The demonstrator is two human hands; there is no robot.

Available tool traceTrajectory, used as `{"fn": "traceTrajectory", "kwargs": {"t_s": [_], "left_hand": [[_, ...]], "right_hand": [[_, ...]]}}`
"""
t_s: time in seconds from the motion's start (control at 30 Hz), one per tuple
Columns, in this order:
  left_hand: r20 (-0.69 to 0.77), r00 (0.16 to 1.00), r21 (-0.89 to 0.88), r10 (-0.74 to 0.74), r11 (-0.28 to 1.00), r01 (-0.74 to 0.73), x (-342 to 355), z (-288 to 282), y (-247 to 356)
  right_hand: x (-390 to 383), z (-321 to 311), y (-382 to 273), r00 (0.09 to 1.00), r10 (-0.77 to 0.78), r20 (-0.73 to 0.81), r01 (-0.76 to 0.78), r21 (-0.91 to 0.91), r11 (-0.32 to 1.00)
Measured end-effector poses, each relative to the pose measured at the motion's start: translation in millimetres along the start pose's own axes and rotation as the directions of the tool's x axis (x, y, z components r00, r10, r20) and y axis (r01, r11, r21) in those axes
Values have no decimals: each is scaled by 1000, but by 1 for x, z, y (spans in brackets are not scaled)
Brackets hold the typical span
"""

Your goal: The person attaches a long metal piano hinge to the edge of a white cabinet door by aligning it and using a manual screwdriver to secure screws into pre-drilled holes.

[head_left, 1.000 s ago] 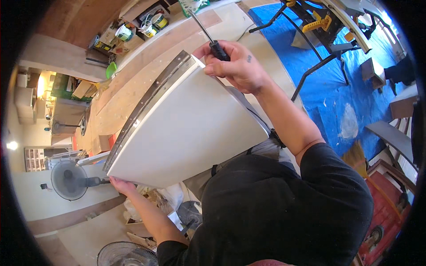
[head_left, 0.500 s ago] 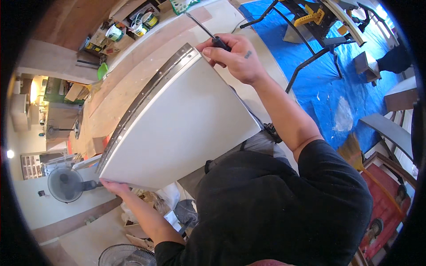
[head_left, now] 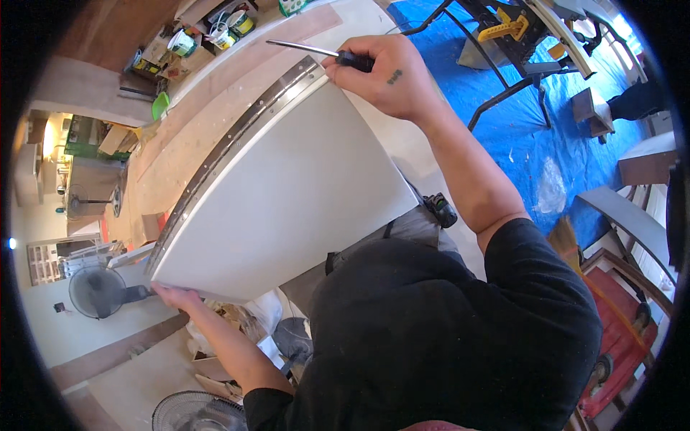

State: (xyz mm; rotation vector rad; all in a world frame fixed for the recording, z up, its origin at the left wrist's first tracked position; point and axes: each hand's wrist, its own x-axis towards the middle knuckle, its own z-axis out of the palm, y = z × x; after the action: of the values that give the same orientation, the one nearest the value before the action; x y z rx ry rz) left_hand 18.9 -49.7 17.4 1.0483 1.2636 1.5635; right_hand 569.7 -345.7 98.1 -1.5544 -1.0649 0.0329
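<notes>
A white panel [head_left: 280, 194] spans the space in front of me, its near side close to my lap. Along its far edge runs a long metal piano hinge [head_left: 231, 138] with screw holes. My left hand [head_left: 177, 297] grips the panel's left end, fingers partly hidden beneath it. At the panel's far right corner, my right hand [head_left: 395, 77] is closed around a screwdriver [head_left: 307, 48], its dark handle in the fist and its shaft pointing left. Those fingers also lie at the hinge's end; whether they pinch the panel too, I cannot tell.
A cordless tool [head_left: 440, 210] sits by my right thigh. Beyond the panel lies a wooden surface [head_left: 154, 169], with tubs [head_left: 182, 44] at the back. A folding workbench [head_left: 509, 86] stands on a blue tarp [head_left: 528, 169] to the right. Fans [head_left: 100, 293] stand at left.
The screwdriver's shaft has swung down from pointing up and left to nearly level, as my right wrist turned. The panel has shifted slightly left in view, both hands still at its ends.
</notes>
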Motion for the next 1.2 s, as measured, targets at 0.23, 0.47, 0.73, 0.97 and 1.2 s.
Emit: {"fn": "traceTrajectory", "kwargs": {"t_s": [0.23, 0.47, 0.73, 0.97, 1.2], "left_hand": [[-10, 1000, 14, -7, 1000, 8, 6, 1, -4], [-46, 999, 38, 1, 999, 1, 9, 3, -6], [-50, 998, 99, 26, 995, -20, 0, 14, -8], [-95, 995, 146, 42, 989, -28, 7, 14, -12], [-133, 991, 161, 12, 987, 10, -5, 27, -7]], "right_hand": [[-2, 2, -6, 999, 34, -17, -34, -51, 998], [-8, 7, -4, 997, 64, -49, -68, -93, 993], [-23, 12, 9, 987, 161, -30, -163, -103, 981], [-40, 18, 40, 982, 186, 20, -186, 165, 969], [-68, 12, 54, 919, 369, 135, -393, 274, 878]]}}
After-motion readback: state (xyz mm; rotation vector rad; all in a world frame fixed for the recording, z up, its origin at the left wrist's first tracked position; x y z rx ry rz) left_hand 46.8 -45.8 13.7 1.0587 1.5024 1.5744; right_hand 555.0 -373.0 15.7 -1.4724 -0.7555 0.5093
